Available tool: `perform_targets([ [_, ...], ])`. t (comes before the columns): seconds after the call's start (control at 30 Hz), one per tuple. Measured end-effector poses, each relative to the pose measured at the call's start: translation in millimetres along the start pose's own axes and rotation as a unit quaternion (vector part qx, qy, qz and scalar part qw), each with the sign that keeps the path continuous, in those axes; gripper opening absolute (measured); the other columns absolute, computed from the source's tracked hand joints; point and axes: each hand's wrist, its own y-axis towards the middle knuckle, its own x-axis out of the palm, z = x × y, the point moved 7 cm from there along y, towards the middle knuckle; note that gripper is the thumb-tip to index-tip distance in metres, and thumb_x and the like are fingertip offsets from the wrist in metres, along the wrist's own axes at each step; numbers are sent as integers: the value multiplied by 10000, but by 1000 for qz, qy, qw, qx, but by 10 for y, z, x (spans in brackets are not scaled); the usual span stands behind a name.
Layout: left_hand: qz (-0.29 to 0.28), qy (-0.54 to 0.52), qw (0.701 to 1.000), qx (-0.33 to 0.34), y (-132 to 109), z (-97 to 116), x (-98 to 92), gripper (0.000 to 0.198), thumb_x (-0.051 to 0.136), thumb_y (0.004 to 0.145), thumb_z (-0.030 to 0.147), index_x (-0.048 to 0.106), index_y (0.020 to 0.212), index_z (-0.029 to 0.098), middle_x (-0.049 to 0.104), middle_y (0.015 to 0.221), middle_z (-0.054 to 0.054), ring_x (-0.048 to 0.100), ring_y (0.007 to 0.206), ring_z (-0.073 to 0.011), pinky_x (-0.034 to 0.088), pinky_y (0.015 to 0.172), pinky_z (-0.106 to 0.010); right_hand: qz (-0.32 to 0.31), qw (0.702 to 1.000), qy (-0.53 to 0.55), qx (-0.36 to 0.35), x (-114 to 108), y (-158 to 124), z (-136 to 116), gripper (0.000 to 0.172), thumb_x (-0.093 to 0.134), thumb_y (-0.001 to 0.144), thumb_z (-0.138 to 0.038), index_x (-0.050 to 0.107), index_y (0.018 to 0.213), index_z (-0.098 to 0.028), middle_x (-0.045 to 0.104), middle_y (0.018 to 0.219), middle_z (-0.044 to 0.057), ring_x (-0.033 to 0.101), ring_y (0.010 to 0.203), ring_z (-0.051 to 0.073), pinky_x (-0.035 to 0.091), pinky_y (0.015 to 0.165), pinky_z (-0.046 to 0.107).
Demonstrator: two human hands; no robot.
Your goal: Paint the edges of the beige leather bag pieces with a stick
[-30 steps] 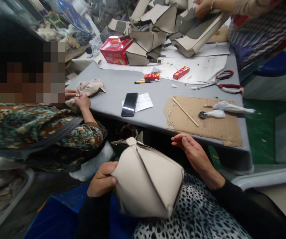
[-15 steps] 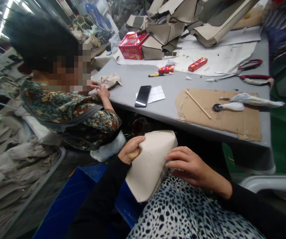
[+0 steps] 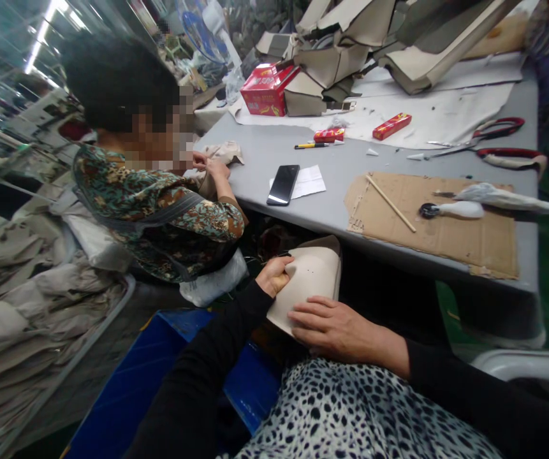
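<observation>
Above my lap is a beige sewn piece (image 3: 315, 277), stiff like leather or thick cloth, with tiny dark dots on its face and a dark grey-brown inside showing at its far edge. My left hand (image 3: 277, 275) is closed on its left edge, thumb on top and fingers mostly hidden beneath. My right hand (image 3: 345, 328) lies with stretched fingers flat across the near part of the piece, palm down. The piece's near end is partly covered by this hand.
On the grey table (image 3: 336, 207) are a phone (image 3: 284, 185), cardboard (image 3: 441, 242) with a wooden stick (image 3: 391, 204), scissors (image 3: 489, 141) and a red box (image 3: 268, 90). A co-worker (image 3: 159, 210) sits at left, handling beige cloth (image 3: 224, 153). Below is a blue bin (image 3: 125, 389).
My right hand has moved from the right edge onto the face of the piece and flattened there. The piece has tilted, so its dark inside shows. My left hand keeps its grip.
</observation>
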Motion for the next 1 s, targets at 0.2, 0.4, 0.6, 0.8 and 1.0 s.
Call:
perform_targets([
  [0.2, -25, -4, 1000, 15, -15, 68, 32, 191, 567, 1012, 228, 684, 1034, 78, 727, 843, -66, 691, 688, -155, 588, 700, -300, 36, 995, -90, 32, -41, -93, -9, 285, 480, 1026, -166, 620, 786, -226, 638, 705, 11, 512, 664, 176, 345, 617, 350],
  [0.4, -109, 7, 993, 52, -470, 329, 75, 313, 522, 1027, 275, 727, 935, 57, 740, 746, -100, 708, 652, -180, 553, 693, -265, 157, 966, 64, 194, -709, -152, 332, 233, 535, 1013, -265, 679, 829, -265, 658, 758, 49, 527, 719, 214, 395, 664, 366],
  [0.6, -184, 47, 967, 169, -1084, 284, 83, 448, 688, 914, 528, 750, 997, 92, 775, 856, -99, 726, 775, -229, 563, 736, -312, 317, 793, 259, 452, -1251, -409, 694, 292, 734, 879, -454, 617, 727, -234, 493, 661, -7, 425, 609, 161, 329, 537, 307],
  [0.8, -185, -3, 964, 193, -1153, 129, 128, 458, 652, 933, 548, 752, 1061, 120, 787, 1019, -131, 720, 990, -274, 566, 893, -381, 362, 642, 381, 558, -808, -825, 830, 375, 831, 757, -515, 611, 774, -212, 480, 629, -42, 402, 558, 116, 290, 472, 233],
  [1.0, -155, 65, 939, 299, -1387, 156, 301, 280, 704, 906, 268, 754, 1151, 141, 763, 1163, -121, 666, 1126, -277, 505, 987, -358, 399, 603, 387, 572, -743, -984, 801, 343, 852, 742, -478, 633, 805, -223, 523, 628, -40, 456, 534, 128, 345, 446, 226],
])
